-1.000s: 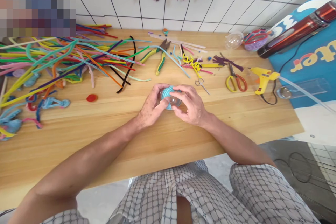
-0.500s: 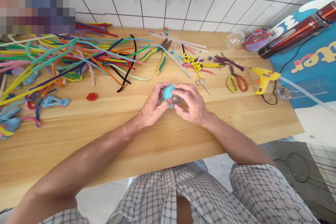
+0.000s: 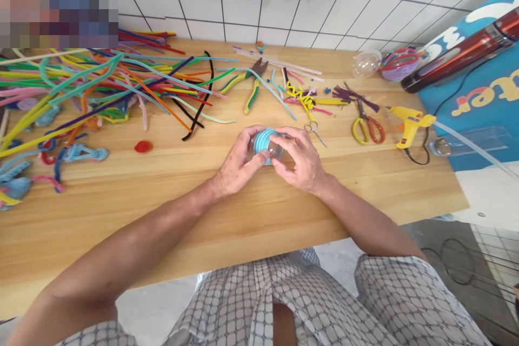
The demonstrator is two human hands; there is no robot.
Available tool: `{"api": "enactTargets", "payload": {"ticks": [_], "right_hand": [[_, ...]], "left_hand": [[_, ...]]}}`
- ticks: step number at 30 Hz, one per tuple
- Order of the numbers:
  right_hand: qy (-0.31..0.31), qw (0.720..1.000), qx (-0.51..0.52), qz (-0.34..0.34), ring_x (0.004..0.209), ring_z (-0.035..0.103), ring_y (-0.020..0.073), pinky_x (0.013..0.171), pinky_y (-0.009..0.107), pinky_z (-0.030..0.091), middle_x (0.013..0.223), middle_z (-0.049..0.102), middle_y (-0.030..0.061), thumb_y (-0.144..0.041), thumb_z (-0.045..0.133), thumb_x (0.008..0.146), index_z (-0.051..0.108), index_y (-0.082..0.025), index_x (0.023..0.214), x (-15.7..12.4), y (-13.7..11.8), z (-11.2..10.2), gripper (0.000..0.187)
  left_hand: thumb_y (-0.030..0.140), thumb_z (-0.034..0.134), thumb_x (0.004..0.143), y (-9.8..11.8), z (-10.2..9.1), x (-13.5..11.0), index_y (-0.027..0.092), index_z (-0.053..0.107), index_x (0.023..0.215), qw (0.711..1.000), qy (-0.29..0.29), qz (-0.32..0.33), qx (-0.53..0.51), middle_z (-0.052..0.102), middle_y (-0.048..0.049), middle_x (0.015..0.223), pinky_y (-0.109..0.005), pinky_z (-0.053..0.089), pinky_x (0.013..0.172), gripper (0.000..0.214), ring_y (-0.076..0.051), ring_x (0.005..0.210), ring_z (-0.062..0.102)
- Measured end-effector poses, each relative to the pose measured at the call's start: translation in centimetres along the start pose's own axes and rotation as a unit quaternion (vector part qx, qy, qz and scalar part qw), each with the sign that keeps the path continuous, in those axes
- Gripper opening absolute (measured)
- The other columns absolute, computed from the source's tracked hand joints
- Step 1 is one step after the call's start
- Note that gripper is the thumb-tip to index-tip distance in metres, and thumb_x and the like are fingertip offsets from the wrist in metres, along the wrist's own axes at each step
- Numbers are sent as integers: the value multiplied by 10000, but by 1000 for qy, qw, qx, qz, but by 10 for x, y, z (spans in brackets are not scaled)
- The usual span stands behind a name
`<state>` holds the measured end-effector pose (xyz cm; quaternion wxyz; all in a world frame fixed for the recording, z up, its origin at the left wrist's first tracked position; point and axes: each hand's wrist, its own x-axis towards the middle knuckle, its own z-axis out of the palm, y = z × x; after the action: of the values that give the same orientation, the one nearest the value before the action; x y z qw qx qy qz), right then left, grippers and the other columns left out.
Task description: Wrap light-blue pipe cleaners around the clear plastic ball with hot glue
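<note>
Between my two hands, above the wooden table (image 3: 251, 211), is a small clear plastic ball (image 3: 263, 143) with light-blue pipe cleaner coiled round part of it. My left hand (image 3: 242, 162) wraps its left side, the thumb pressed on the lower front. At the right, my right hand (image 3: 299, 158) has curved fingers and thumb on the clear part. The palms hide the ball's underside. Small scissors (image 3: 315, 132) lie just beyond my right hand, and green-yellow pliers (image 3: 252, 86) lie farther back.
Many coloured pipe cleaners (image 3: 150, 81) heap at the left, near a red cap-like piece (image 3: 143, 146). Rightward lie red-and-yellow scissors (image 3: 367, 127), a yellow glue gun (image 3: 411, 124) with its cord, a clear ball (image 3: 367, 63), a purple-wrapped ball (image 3: 399, 65) and a red flask (image 3: 466, 46).
My right hand's fingers have opened slightly and shifted a little to the right on the ball. The left hand keeps its hold. The whole view has moved slightly.
</note>
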<state>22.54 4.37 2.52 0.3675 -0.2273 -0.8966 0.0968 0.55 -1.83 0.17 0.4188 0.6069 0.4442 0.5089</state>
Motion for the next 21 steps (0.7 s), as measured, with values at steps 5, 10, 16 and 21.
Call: {"api": "enactTargets", "payload": {"ticks": [5, 10, 16, 21], "right_hand": [[-5, 1000, 7, -3, 1358, 698, 355, 1111, 608, 622, 1496, 675, 157, -271, 687, 988, 546, -308, 1596, 0, 1, -2, 625], [-20, 1000, 3, 8, 1358, 700, 361, 1111, 618, 621, 1502, 679, 152, -282, 682, 983, 556, -314, 1584, 0, 1, -3, 614], [0, 1000, 12, -8, 1339, 710, 352, 1077, 585, 644, 1466, 691, 166, -288, 715, 974, 557, -289, 1579, 2, 1, -3, 626], [-6, 1000, 1, -6, 1334, 717, 352, 1058, 591, 650, 1466, 695, 157, -288, 709, 978, 560, -299, 1573, 2, 0, -3, 613]], "left_hand": [[559, 695, 1083, 3, 0, 1, 242, 507, 1532, 1000, -2, 9, 11, 617, -145, 1538, -490, 509, 1226, 580, -298, 1415, 625], [575, 692, 1084, 4, -1, 1, 245, 518, 1523, 999, -1, 22, 24, 632, -139, 1513, -461, 543, 1194, 576, -278, 1377, 644], [582, 687, 1085, 5, 0, 1, 245, 524, 1518, 999, 5, 28, 36, 637, -141, 1517, -458, 545, 1189, 572, -281, 1369, 650], [579, 692, 1080, 6, 0, 2, 245, 550, 1500, 999, 7, 29, 23, 651, -130, 1482, -455, 544, 1173, 555, -276, 1344, 652]]}}
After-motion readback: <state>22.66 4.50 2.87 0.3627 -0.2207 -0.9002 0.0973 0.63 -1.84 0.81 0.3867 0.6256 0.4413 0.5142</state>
